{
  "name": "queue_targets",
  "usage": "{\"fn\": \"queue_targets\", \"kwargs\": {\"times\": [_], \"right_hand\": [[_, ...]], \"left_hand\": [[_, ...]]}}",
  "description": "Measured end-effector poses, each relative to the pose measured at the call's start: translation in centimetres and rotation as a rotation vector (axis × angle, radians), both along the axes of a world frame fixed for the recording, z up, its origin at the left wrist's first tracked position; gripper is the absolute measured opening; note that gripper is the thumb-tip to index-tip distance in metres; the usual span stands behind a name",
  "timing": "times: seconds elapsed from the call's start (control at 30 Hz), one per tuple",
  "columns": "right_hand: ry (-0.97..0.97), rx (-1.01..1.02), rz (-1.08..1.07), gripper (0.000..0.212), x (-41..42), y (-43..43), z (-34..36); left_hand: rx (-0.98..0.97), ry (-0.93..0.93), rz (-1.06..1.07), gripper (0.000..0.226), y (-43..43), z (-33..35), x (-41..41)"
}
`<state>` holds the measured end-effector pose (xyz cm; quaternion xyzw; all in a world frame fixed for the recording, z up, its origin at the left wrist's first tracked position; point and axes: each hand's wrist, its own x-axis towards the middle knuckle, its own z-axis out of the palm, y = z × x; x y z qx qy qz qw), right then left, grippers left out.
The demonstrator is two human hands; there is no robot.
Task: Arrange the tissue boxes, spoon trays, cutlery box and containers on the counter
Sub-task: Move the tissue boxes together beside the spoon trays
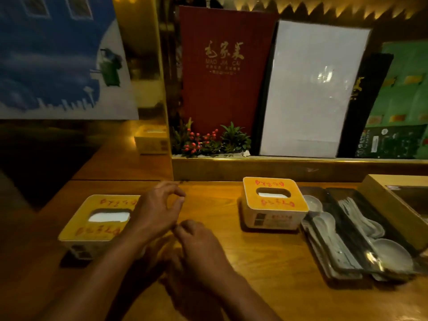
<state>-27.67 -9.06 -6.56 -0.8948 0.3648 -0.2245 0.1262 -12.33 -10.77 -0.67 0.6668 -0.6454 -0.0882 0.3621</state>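
Two yellow-topped tissue boxes stand on the wooden counter (213,205): one at the left (92,225), one at the centre right (274,202). My left hand (157,212) hovers beside the left box's right edge with fingers apart and empty. My right hand (196,242) is just below it, fingers loosely curled, holding nothing. To the right lie two dark spoon trays (328,256) (366,223) with white ceramic spoons. A wooden cutlery box (384,205) stands at the far right, partly cut off.
A raised gold ledge (278,167) runs behind the counter, with a red menu (222,72), a white menu sheet (310,89) and a small berry plant (203,142). A mirrored gold panel (143,77) at the left reflects a tissue box.
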Motion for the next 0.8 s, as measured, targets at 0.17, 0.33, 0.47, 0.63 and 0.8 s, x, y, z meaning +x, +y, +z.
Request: {"fn": "queue_targets", "kwargs": {"times": [0.17,0.33,0.47,0.63,0.8], "right_hand": [[0.039,0.090,-0.081,0.074,8.3,2.4,-1.0],[0.038,0.031,-0.251,0.066,8.8,2.1,-0.9],[0.048,-0.027,-0.345,0.056,6.7,1.2,-0.8],[0.116,-0.100,-0.421,0.049,2.9,0.0,-0.4],[0.133,-0.096,-0.547,0.050,-0.3,-1.1,0.0]], "left_hand": [[0.005,-0.024,0.121,0.020,2.1,-0.1,8.1],[0.050,0.015,0.149,0.025,2.2,-2.1,13.3],[0.042,0.093,0.096,0.034,2.1,-3.7,12.2],[-0.172,0.113,-0.076,0.027,0.2,-3.5,8.5],[-0.362,0.193,-0.135,0.016,-1.9,-2.9,5.3]]}}
